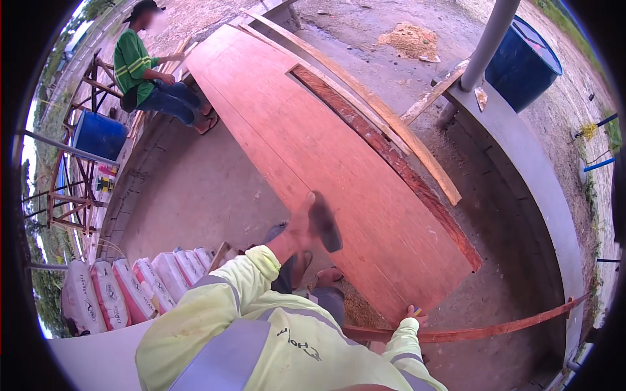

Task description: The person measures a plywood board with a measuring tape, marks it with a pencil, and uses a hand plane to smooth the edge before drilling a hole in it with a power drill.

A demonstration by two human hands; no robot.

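Looking stiff and cumbersome, the wooden panel likely suits edge holds; left grip wraps a blurred dark object, right grip, at the near edge, unclear how closed.

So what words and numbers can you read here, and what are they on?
I won't copy the words, but here's where they are:
Sacks: printed letters, some too small to read.
Yellow shirt: dark letters on the front, turned sideways.
Wooden board: none I can make out.
Blue drum on the right: none I can make out.
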